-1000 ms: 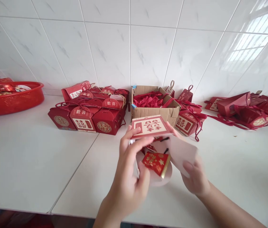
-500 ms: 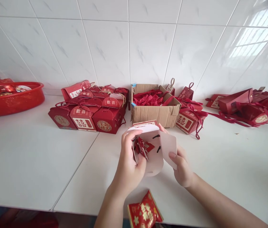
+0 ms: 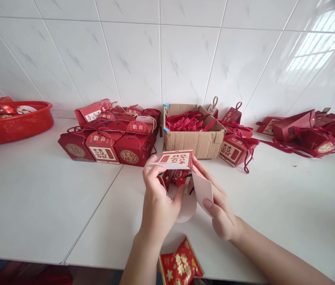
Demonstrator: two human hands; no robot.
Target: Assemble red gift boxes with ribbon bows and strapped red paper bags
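Between my hands is a red gift box (image 3: pixel 188 208), tipped so its open mouth and pale inside face me. Its printed side (image 3: pixel 176 157) shows red characters on cream. Red candy packets (image 3: pixel 179 177) lie inside, partly hidden by a flap and my fingers. My left hand (image 3: pixel 161 192) is closed round the box's left edge, its thumb reaching into the opening. My right hand (image 3: pixel 219 206) grips the right side, thumb pressed on a white flap (image 3: pixel 203 192). Nearer me, a red and gold snack packet (image 3: pixel 180 262) lies at the table's front edge.
Closed red gift boxes (image 3: pixel 105 144) stand together at the left. A cardboard box (image 3: pixel 192 143) of red ribbons is behind my hands, with more red boxes (image 3: pixel 235 149) beside it. Flattened and tied boxes lie far right (image 3: pixel 296 128). A red basin (image 3: pixel 16 128) of sweets stands left, against the tiled wall.
The gift box has tilted, so its printed side now shows more and its opening less. Both hands have moved slightly left with it, and the packets inside have shifted.
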